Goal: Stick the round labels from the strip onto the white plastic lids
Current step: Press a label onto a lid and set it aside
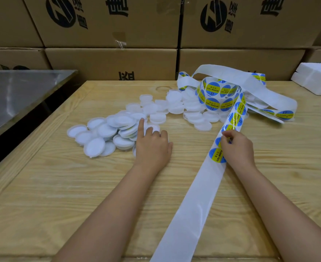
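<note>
Table (65, 186): pale pine board with strong wavy grain.
Lids (118, 129): shallow round discs of translucent white plastic with raised rims, heaped loosely from mid-left to far right.
Strip (199, 195): glossy white backing paper, a flat band running from the near edge up to a tangled coil at far right, lying over some lids.
Labels (213, 87): round and shiny, blue with a yellow band, printed "SOLDERING PASTE".
Right hand (238, 146): fingertips pinching one label (217, 141) at its edge on the strip; another whole label lies just nearer, beside the wrist.
Left hand (153, 148): palm down on the near lids, forefinger straight, other fingers bent over one lid; whether it grips cannot be told.
Boxes (108, 59): brown cardboard, black logo and Chinese characters, stacked behind.
</note>
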Demonstrator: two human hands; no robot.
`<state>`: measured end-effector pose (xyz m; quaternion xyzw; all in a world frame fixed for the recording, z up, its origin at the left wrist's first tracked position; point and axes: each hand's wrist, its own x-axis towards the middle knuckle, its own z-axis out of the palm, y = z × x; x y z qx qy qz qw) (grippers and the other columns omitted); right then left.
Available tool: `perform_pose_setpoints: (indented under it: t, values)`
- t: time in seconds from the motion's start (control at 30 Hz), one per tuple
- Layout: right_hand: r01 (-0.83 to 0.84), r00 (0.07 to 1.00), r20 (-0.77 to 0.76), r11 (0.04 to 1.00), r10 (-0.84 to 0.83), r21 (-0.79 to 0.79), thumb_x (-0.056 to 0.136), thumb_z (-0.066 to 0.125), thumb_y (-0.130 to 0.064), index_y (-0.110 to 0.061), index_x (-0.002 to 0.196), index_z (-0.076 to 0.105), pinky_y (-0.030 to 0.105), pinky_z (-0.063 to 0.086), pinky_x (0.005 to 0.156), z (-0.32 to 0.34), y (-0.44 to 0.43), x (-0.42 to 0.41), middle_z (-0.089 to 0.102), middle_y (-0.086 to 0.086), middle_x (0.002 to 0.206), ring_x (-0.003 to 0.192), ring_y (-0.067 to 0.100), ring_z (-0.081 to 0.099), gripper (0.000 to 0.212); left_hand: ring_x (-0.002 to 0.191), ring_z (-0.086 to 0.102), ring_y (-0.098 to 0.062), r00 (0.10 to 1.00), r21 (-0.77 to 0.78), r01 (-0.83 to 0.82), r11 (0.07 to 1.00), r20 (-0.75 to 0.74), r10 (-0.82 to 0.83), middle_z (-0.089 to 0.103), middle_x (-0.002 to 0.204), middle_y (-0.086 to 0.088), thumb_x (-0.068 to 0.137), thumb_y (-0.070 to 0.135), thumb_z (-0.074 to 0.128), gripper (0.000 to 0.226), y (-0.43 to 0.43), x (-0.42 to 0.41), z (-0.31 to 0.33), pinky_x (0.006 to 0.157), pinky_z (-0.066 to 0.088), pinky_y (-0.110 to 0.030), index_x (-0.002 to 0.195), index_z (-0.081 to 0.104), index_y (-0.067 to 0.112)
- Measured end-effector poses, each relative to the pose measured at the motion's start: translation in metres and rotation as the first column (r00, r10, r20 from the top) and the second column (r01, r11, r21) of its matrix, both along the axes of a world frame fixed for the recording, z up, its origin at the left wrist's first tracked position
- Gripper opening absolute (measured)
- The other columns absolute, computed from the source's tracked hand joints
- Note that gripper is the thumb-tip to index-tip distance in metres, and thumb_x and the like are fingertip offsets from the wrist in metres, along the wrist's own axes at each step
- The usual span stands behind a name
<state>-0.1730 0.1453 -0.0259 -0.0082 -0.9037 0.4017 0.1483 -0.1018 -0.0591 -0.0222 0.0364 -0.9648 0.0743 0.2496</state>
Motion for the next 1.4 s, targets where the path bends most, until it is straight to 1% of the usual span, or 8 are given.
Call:
perform_pose_setpoints:
  t: [0.1,0.17,0.3,0.4,0.53,0.73,0.93,1.4]
  values:
    - [-0.052,0.999,0.02,0.995,0.05,0.09,0.089,0.049,-0.007,-0.008,0.117,0.064,0.031,0.042,0.084,-0.001,0.0,0.0,0.063,0.014,0.115,0.106,0.031,0.056,0.032,0.076,0.063,-0.025,0.999,-0.032,-0.033,0.999,-0.042,0.032,0.063,0.062,-0.004,0.074,0.022,0.064,0.015,0.005,0.001,0.004,0.111,0.025,-0.054,0.08,0.066,0.008]
    - [-0.095,0.995,0.016,0.985,0.094,0.141,0.087,0.05,-0.005,-0.008,0.117,0.064,0.032,0.042,0.085,-0.002,-0.001,0.001,0.062,0.013,0.117,0.107,0.03,0.055,0.033,0.085,0.065,-0.025,0.998,-0.005,0.037,0.999,-0.058,-0.037,0.066,0.073,-0.004,0.073,0.014,0.065,0.013,0.009,-0.001,0.001,0.111,0.022,-0.055,0.085,0.066,0.008]
    - [-0.105,0.994,0.013,0.988,0.104,0.114,0.082,0.055,-0.005,-0.012,0.115,0.065,0.031,0.043,0.086,-0.001,-0.003,0.003,0.064,0.009,0.117,0.109,0.026,0.057,0.035,0.113,0.057,-0.022,0.907,0.295,0.408,0.864,-0.024,-0.42,0.068,0.105,-0.006,0.087,0.011,0.055,0.021,0.029,-0.005,0.0,0.112,0.018,-0.039,0.105,0.064,0.008]
    - [-0.104,0.995,0.013,0.991,0.103,0.079,0.078,0.057,-0.005,-0.013,0.11,0.068,0.028,0.043,0.084,-0.001,-0.005,0.004,0.067,0.007,0.111,0.105,0.024,0.059,0.035,0.103,0.057,-0.024,0.843,0.438,0.47,0.766,0.032,-0.536,0.068,0.101,-0.005,0.093,0.019,0.051,0.019,0.051,-0.01,0.001,0.097,0.028,-0.032,0.103,0.065,0.011]
    - [-0.06,0.998,-0.015,0.998,0.06,-0.018,0.079,0.054,-0.006,-0.013,0.097,0.071,0.02,0.036,0.073,0.0,-0.005,0.004,0.069,0.002,0.093,0.088,0.018,0.06,0.026,0.094,0.053,-0.026,0.849,0.494,0.424,0.759,0.074,-0.523,0.062,0.094,-0.008,0.087,0.028,0.062,0.02,0.066,-0.019,-0.001,0.083,0.036,-0.033,0.095,0.066,0.01]
    - [-0.046,0.999,-0.013,0.995,0.045,-0.085,0.086,0.056,-0.015,-0.012,0.083,0.069,0.018,0.027,0.056,0.001,-0.004,0.003,0.057,-0.008,0.068,0.071,0.014,0.051,0.014,0.114,0.049,-0.024,0.781,0.544,0.442,0.713,0.158,-0.605,0.06,0.122,-0.003,0.087,0.012,0.057,0.031,0.073,-0.026,0.0,0.095,0.038,-0.038,0.117,0.06,0.011]
    - [-0.065,0.997,-0.04,0.996,0.062,-0.064,0.093,0.047,-0.025,0.001,0.079,0.065,0.034,0.035,0.062,0.001,-0.004,0.003,0.064,0.015,0.073,0.076,0.029,0.057,0.034,0.102,0.053,-0.026,0.827,0.593,0.399,0.7,0.096,-0.553,0.065,0.105,-0.008,0.087,0.016,0.059,0.032,0.075,-0.024,0.0,0.088,0.04,-0.034,0.119,0.061,0.015]
    - [-0.045,0.998,-0.047,0.996,0.041,-0.078,0.096,0.044,-0.033,0.0,0.078,0.066,0.035,0.042,0.068,0.005,-0.003,0.005,0.068,0.014,0.077,0.078,0.028,0.059,0.044,0.082,0.06,-0.026,0.826,0.636,0.5,0.588,-0.147,-0.544,0.067,0.079,-0.008,0.079,0.011,0.069,0.006,0.07,-0.013,-0.003,0.079,0.045,-0.035,0.078,0.069,0.005]
